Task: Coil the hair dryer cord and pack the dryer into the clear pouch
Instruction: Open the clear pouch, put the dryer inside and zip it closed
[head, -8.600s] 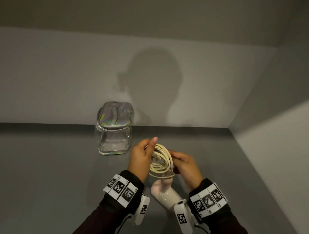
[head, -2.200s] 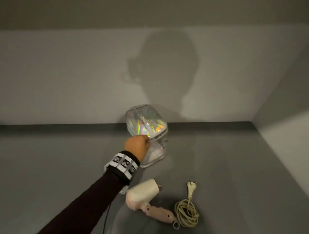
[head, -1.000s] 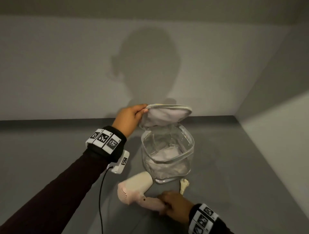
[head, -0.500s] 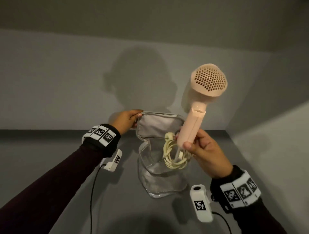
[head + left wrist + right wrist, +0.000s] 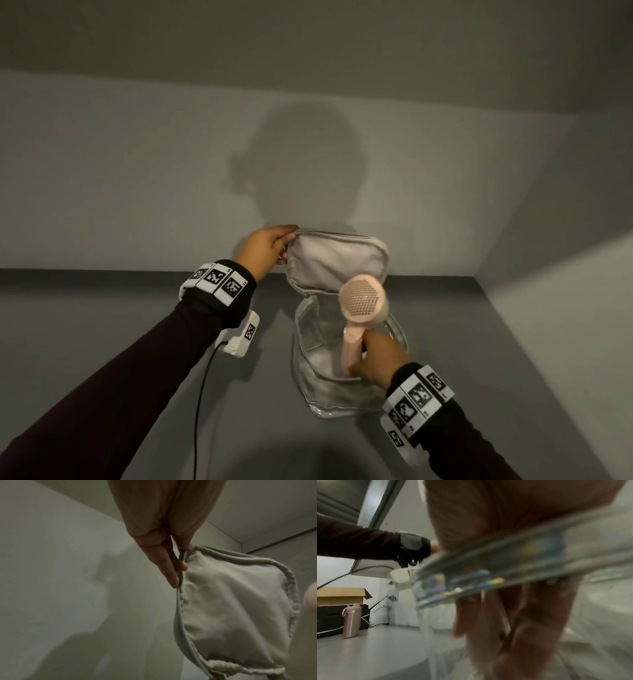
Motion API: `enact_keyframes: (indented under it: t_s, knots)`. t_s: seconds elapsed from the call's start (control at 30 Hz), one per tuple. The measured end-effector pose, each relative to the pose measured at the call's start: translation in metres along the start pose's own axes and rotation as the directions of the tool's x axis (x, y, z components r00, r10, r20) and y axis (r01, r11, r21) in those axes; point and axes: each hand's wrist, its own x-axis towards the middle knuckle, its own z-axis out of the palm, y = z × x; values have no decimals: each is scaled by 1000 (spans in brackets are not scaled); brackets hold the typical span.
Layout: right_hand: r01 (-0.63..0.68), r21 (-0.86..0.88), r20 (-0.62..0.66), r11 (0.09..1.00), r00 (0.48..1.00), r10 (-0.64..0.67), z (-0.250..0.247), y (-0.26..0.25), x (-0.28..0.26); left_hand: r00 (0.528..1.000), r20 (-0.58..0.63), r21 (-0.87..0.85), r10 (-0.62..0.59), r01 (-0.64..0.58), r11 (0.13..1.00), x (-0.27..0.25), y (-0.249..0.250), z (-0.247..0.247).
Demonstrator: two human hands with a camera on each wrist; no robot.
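Observation:
The clear pouch (image 5: 310, 370) stands on the grey table with its lid (image 5: 334, 263) flipped up and back. My left hand (image 5: 270, 245) pinches the lid's left edge (image 5: 180, 566) and holds it up. The pink hair dryer (image 5: 363, 301) is upright, grille facing me, its handle down inside the pouch mouth. My right hand (image 5: 375, 358) grips that handle at the pouch rim. The coiled cord is hidden from me, below the hand. The right wrist view is blurred: fingers (image 5: 513, 628) behind the iridescent pouch rim (image 5: 488, 574).
Grey walls close the table at the back and on the right. A black cable (image 5: 200, 404) hangs from my left wrist camera onto the table. In the right wrist view a pink bottle (image 5: 351, 622) and a cardboard box (image 5: 340, 596) stand far off to the left.
My right hand has brought the dryer down from head height, and its handle and coiled cord have gone into the pouch. The left hand still holds the lid up.

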Motion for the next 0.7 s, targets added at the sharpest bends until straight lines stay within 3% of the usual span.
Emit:
enact_keyframes:
  t_s: [0.13,0.2,0.3,0.47,0.6,0.7]
  knots:
    - [26,-191,295,981,955,32,12,-7,4,999,-19,-4,34,-34,999,1,11,8]
    - [10,-254,355,967,931,83,14,-14,3,999,-6,-11,38,-38,999,0,14,10]
    - [-1,-262,362,965,927,99,10,-20,1,1000,-9,-41,14,-14,999,-5,14,11]
    - [86,22,195,996,977,-88,5,-8,5,999,30,-98,-15,18,995,-20,13,14]
    - [116,-113,211,987,973,-90,12,-18,9,1000,15,-106,0,1,994,-28,14,21]
    - [110,-330,166,938,985,-57,14,-28,10,999,-46,-83,2,-6,997,-27,16,18]
